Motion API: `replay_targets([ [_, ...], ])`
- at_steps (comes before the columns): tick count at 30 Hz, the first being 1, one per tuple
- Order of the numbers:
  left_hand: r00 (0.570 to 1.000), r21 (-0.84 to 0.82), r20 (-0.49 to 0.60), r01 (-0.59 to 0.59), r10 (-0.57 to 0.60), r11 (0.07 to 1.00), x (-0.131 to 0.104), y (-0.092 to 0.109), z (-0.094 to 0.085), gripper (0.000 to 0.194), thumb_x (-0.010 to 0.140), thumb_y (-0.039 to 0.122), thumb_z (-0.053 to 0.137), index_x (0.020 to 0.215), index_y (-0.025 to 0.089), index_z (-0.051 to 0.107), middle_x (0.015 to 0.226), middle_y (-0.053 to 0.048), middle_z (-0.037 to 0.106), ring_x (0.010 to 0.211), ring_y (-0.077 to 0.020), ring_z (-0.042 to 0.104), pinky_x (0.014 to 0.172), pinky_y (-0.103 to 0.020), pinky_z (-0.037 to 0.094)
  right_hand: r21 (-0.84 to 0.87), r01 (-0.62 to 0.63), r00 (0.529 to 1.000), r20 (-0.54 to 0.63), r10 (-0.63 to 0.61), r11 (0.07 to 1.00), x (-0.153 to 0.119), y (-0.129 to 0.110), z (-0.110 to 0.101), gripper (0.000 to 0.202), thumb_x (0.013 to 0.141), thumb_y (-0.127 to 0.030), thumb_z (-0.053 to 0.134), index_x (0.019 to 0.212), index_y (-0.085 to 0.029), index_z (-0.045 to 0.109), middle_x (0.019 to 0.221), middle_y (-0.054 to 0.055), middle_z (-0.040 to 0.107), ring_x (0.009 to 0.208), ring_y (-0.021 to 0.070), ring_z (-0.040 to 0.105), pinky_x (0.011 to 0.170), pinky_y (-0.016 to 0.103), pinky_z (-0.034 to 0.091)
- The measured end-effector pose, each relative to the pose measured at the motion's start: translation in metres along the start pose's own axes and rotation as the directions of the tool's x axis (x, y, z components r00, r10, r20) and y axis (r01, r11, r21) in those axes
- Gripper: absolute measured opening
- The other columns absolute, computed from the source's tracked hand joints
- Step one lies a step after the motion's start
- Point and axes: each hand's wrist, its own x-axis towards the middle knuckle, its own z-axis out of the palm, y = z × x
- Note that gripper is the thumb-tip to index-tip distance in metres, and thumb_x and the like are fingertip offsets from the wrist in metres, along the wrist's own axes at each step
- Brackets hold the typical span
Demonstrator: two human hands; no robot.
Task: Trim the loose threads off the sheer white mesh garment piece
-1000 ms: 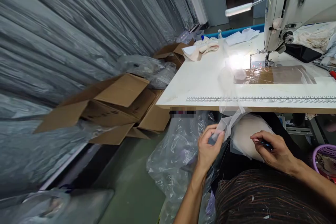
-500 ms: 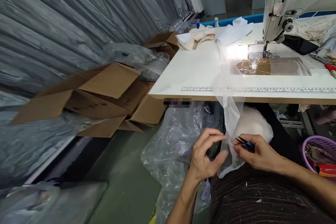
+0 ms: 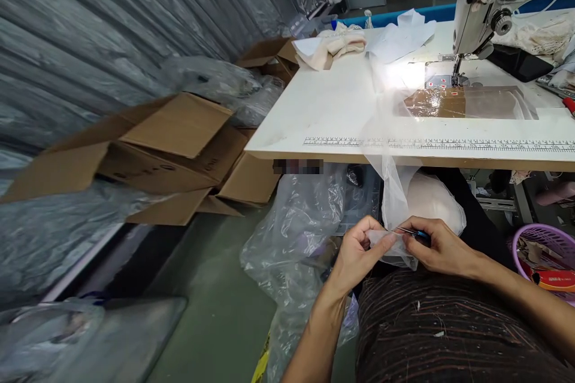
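Observation:
Sheer white fabric (image 3: 394, 191) hangs over the table's front edge down to my lap. My left hand (image 3: 365, 246) pinches its lower end between thumb and fingers. Close beside it, my right hand (image 3: 433, 245) is closed around small blue-handled snips (image 3: 420, 234), their blades pointing left at the fabric between the two hands. The right fingertips also touch the fabric. Whether the blades are apart is too small to tell. Behind the right hand a pale, rounded bundle (image 3: 435, 200) rests under the table edge.
A sewing machine (image 3: 478, 12) stands on the white table (image 3: 314, 108), with cloth pieces (image 3: 402, 36) at the back. Open cardboard boxes (image 3: 179, 131) are at the left. Clear plastic bags (image 3: 296, 239) hang below the table, left of my lap. A purple basket (image 3: 543, 233) is at right.
My left hand, open before, has closed on the fabric's lower end and moved nearer my right hand. The fabric's end is now raised between both hands. The view has shifted slightly.

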Motion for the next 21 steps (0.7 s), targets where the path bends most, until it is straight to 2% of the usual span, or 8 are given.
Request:
replay_targets([
  [1,0.998,-0.048,-0.012,0.068,-0.068,0.997,-0.001,0.000,0.000,0.040,0.069,0.053,0.076,0.074,0.017,0.060,0.058,0.004,0.055,0.049,-0.0085,0.047,0.048,-0.020,0.038,-0.004,-0.018,1.000,0.016,0.018,1.000,0.002,0.001,0.000,0.022,0.090,-0.029,0.048,0.090,-0.015,0.064,0.062,-0.003,0.052,0.054,0.0097,0.041,0.052,0.022,0.036],
  [3,0.992,-0.094,-0.032,0.121,-0.125,0.988,-0.003,0.000,0.001,0.042,0.066,0.053,0.079,0.081,0.015,0.067,0.060,0.002,0.061,0.052,-0.0099,0.052,0.050,-0.021,0.042,-0.017,-0.033,0.999,0.038,0.034,0.999,0.006,0.002,-0.001,0.027,0.093,-0.038,0.047,0.085,-0.016,0.060,0.061,-0.004,0.047,0.053,0.0096,0.037,0.049,0.022,0.032],
  [6,0.992,-0.071,-0.076,0.095,-0.101,0.993,-0.006,-0.001,-0.001,0.037,0.065,0.049,0.081,0.076,0.014,0.075,0.069,-0.005,0.070,0.062,-0.0149,0.061,0.060,-0.025,0.050,-0.054,0.006,0.999,0.033,-0.005,0.999,0.009,0.001,-0.003,0.044,0.098,-0.049,0.033,0.078,-0.018,0.057,0.062,-0.003,0.045,0.056,0.0111,0.039,0.053,0.024,0.033],
  [8,0.991,-0.059,-0.094,0.094,-0.100,0.994,-0.008,-0.003,-0.003,0.036,0.065,0.047,0.081,0.078,0.014,0.079,0.073,-0.007,0.074,0.064,-0.0163,0.063,0.062,-0.027,0.051,-0.085,0.019,1.000,0.021,-0.017,0.996,0.011,0.000,-0.004,0.054,0.101,-0.052,0.022,0.078,-0.018,0.057,0.062,-0.002,0.046,0.057,0.0124,0.041,0.057,0.026,0.035],
  [11,0.989,-0.053,-0.106,0.097,-0.102,0.994,-0.009,-0.007,-0.006,0.035,0.066,0.045,0.081,0.083,0.015,0.081,0.073,-0.007,0.075,0.061,-0.0155,0.062,0.059,-0.025,0.050,-0.146,0.005,1.000,0.030,-0.001,0.989,0.013,0.000,-0.004,0.057,0.102,-0.050,0.019,0.079,-0.018,0.059,0.060,-0.001,0.047,0.057,0.0133,0.043,0.060,0.027,0.035],
  [16,0.994,-0.048,-0.088,0.066,-0.070,0.997,-0.010,-0.007,-0.007,0.028,0.067,0.041,0.081,0.079,0.015,0.081,0.073,-0.008,0.075,0.062,-0.0158,0.063,0.060,-0.025,0.050,-0.292,-0.010,0.996,0.081,0.035,0.956,0.018,0.002,0.003,0.049,0.103,-0.039,0.029,0.071,-0.018,0.059,0.057,-0.002,0.047,0.053,0.0115,0.035,0.056,0.026,0.029],
  [21,0.993,-0.025,-0.096,0.063,-0.065,0.998,-0.010,-0.004,-0.005,0.027,0.068,0.040,0.079,0.075,0.014,0.080,0.064,-0.006,0.071,0.059,-0.0142,0.059,0.057,-0.023,0.047,-0.335,-0.036,0.998,0.033,0.049,0.941,0.024,0.002,0.008,0.039,0.101,-0.035,0.038,0.076,-0.017,0.062,0.061,-0.001,0.054,0.054,0.0116,0.041,0.056,0.025,0.028],
])
